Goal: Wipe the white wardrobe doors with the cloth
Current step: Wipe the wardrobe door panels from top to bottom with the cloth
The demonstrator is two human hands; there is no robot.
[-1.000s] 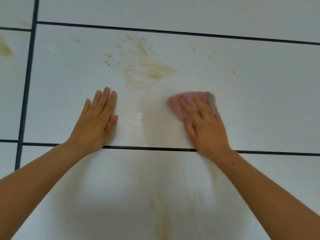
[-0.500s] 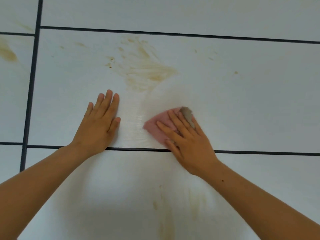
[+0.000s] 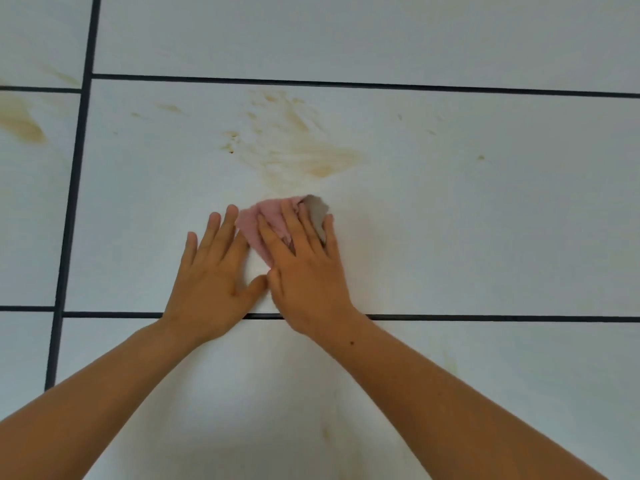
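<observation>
From my head camera: my right hand [image 3: 308,271] lies flat, fingers spread, pressing the pink cloth [image 3: 266,220] against the white wardrobe door [image 3: 485,220]. My left hand [image 3: 211,275] rests flat and empty at its 9 o'clock, thumbs touching. A brown smear [image 3: 311,157] sits at the cloth's 12 o'clock.

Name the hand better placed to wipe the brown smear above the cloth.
Right. The right hand already presses the pink cloth just below the brown smear; the left hand lies bare on the door.
</observation>
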